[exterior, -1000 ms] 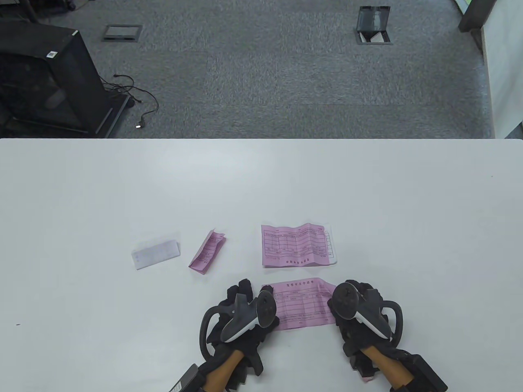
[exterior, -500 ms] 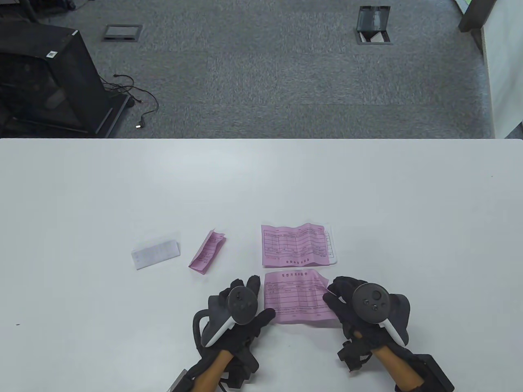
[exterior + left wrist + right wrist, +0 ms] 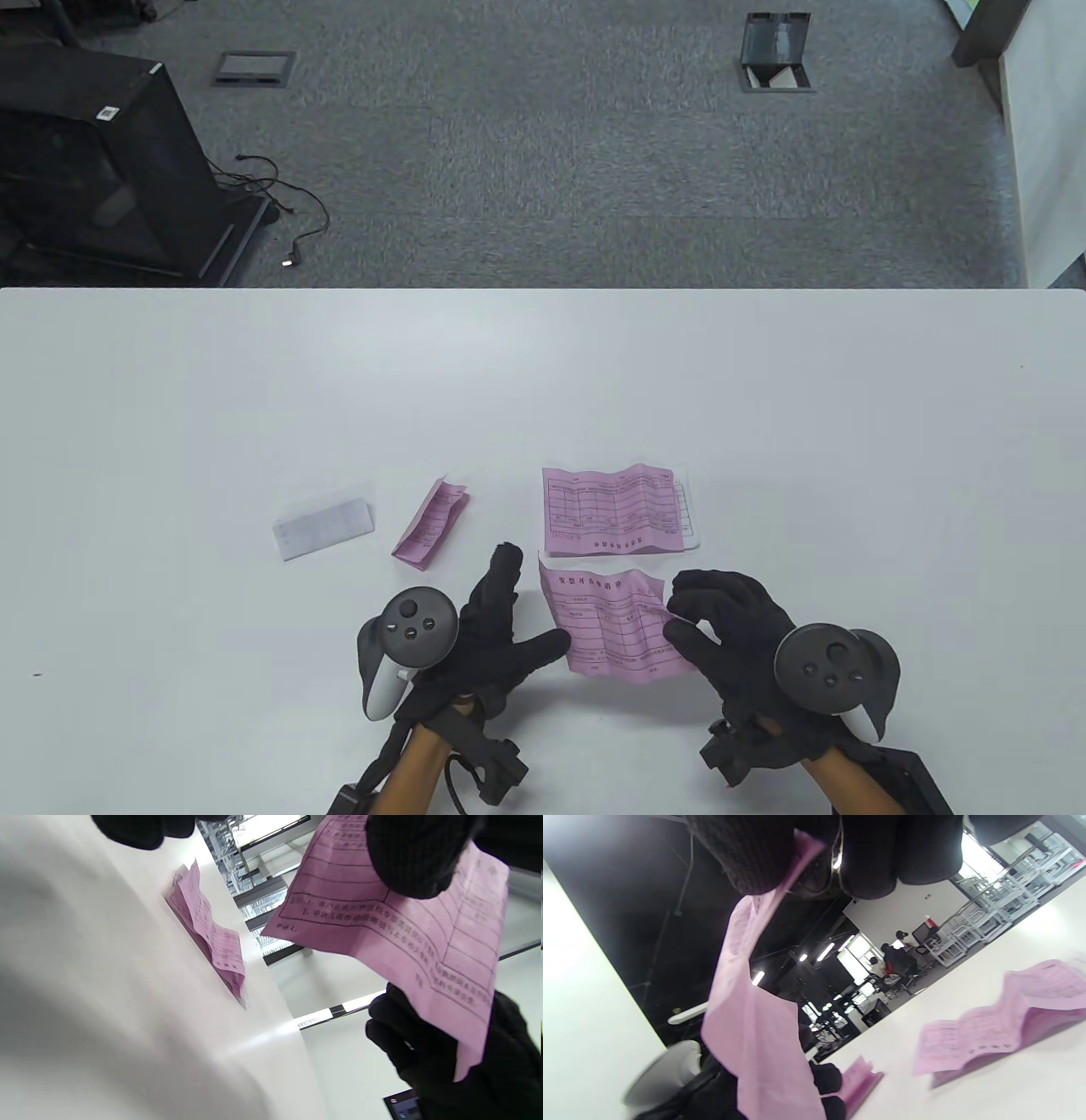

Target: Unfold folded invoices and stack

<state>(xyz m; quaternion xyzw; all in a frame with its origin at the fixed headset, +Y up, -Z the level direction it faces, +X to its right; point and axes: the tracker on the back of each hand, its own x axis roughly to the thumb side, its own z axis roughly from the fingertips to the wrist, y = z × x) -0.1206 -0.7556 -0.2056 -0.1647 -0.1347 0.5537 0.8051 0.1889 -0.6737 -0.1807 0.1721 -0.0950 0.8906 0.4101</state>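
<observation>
Black knit gloves cover both hands, each carrying 1 grey-and-white tracker (image 3: 407, 641).

White sheet (image 3: 693, 509) mostly hidden under pink stack (image 3: 611, 509); print illegible; wrist views blurred.

unfolded pink invoice (image 3: 612, 626) lifted, tilted above table

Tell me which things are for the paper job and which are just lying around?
For the job:
- pink paper being opened, pinched by the right hand, with the left hand beside it
- pile of opened papers
- folded pink paper
- folded white paper

Just lying around:
- black box on the floor
- cable
- two floor hatches
</observation>
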